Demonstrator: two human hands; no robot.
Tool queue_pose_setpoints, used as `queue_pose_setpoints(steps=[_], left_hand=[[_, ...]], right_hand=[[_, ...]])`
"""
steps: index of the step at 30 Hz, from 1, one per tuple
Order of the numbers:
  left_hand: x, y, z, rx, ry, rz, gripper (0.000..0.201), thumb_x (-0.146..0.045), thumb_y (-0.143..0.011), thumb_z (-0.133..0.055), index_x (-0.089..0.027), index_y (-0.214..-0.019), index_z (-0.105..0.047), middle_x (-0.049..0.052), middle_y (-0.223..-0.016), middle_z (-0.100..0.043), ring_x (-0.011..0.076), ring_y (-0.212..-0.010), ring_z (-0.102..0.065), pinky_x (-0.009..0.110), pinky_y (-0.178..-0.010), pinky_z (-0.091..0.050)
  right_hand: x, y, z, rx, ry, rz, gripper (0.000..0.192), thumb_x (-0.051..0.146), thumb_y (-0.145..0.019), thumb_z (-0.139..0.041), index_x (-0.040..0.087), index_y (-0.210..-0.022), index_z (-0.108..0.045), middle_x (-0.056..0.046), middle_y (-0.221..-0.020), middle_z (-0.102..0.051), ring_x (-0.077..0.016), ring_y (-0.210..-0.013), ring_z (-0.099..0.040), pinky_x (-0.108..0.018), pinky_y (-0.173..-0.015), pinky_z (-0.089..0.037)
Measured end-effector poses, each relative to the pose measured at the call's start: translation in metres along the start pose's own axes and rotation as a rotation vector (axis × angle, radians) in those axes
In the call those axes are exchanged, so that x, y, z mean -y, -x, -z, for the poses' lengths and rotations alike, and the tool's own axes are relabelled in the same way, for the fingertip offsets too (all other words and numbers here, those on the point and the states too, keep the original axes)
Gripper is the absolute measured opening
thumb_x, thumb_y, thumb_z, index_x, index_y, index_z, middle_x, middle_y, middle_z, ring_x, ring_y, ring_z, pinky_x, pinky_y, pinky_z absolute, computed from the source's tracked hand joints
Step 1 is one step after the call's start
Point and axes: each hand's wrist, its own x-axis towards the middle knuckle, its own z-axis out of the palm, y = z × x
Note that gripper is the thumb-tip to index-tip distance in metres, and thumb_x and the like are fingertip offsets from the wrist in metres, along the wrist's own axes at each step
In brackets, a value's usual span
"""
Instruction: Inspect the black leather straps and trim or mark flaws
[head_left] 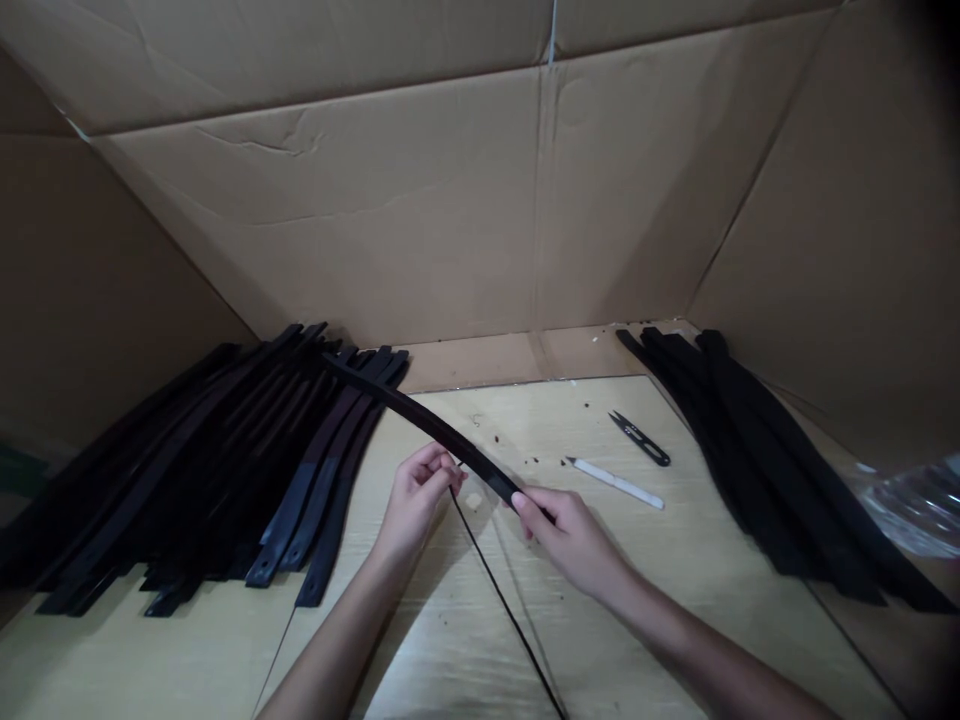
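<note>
Long flat dark leather strap over pale wooden tabletop, long axis from 10 o'clock down to 4 o'clock. Right hand pinches near end; left hand just beside at 9 o'clock, fingers closed on strap edge, thin black strip trailing toward 5 o'clock. Far end over left heap of dark straps. Black thread snips, white pen-like tool at 2 o'clock; second dark strap pile right; cardboard walls behind.
</note>
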Motion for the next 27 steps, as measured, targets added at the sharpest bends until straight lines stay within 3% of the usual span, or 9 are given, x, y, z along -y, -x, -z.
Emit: queue_pose_setpoints(steps=[11, 15, 18, 22, 27], left_hand=[[0.002, 0.0, -0.008, -0.103, 0.026, 0.033, 0.006, -0.015, -0.069, -0.067, -0.014, -0.074, -0.065, -0.004, -0.058, -0.05, 0.009, -0.056, -0.044, 0.02, -0.056, -0.038], [0.0, 0.002, -0.007, -0.016, 0.09, 0.007, 0.008, -0.018, -0.073, -0.07, -0.015, -0.074, -0.062, -0.003, -0.062, -0.052, 0.0096, -0.059, -0.046, 0.021, -0.059, -0.038], [-0.001, 0.002, -0.003, 0.049, 0.082, -0.031, 0.013, -0.022, -0.075, -0.072, -0.015, -0.079, -0.062, -0.002, -0.063, -0.054, 0.0108, -0.06, -0.049, 0.022, -0.061, -0.038], [-0.002, 0.002, 0.002, 0.105, 0.044, -0.049, 0.015, -0.025, -0.077, -0.073, -0.015, -0.08, -0.062, -0.001, -0.064, -0.056, 0.011, -0.059, -0.051, 0.022, -0.059, -0.038], [-0.005, 0.002, 0.002, 0.167, 0.106, -0.019, 0.017, -0.025, -0.074, -0.077, -0.015, -0.079, -0.063, -0.002, -0.062, -0.055, 0.0102, -0.057, -0.05, 0.022, -0.056, -0.037]], right_hand=[[-0.004, -0.001, -0.005, 0.082, -0.168, -0.063, 0.052, 0.056, -0.095, -0.042, 0.018, -0.059, -0.045, 0.004, -0.053, -0.039, -0.0096, -0.048, -0.036, -0.022, -0.046, -0.026], [-0.008, -0.003, -0.003, 0.186, -0.391, -0.225, 0.06, 0.071, -0.086, -0.045, 0.014, -0.077, -0.062, 0.004, -0.051, -0.046, -0.0075, -0.036, -0.036, -0.019, -0.035, -0.025], [-0.01, -0.004, 0.0, 0.279, -0.598, -0.285, 0.062, 0.07, -0.084, -0.051, 0.011, -0.093, -0.067, 0.003, -0.051, -0.051, -0.0066, -0.032, -0.038, -0.017, -0.031, -0.025], [-0.008, -0.004, 0.006, 0.41, -0.846, -0.339, 0.055, 0.063, -0.087, -0.053, 0.01, -0.087, -0.067, 0.004, -0.047, -0.051, -0.0048, -0.029, -0.035, -0.015, -0.028, -0.024], [-0.008, -0.003, 0.013, 0.575, -1.0, -0.45, 0.052, 0.061, -0.087, -0.055, 0.01, -0.082, -0.065, 0.006, -0.044, -0.045, -0.0044, -0.029, -0.03, -0.015, -0.026, -0.021]])
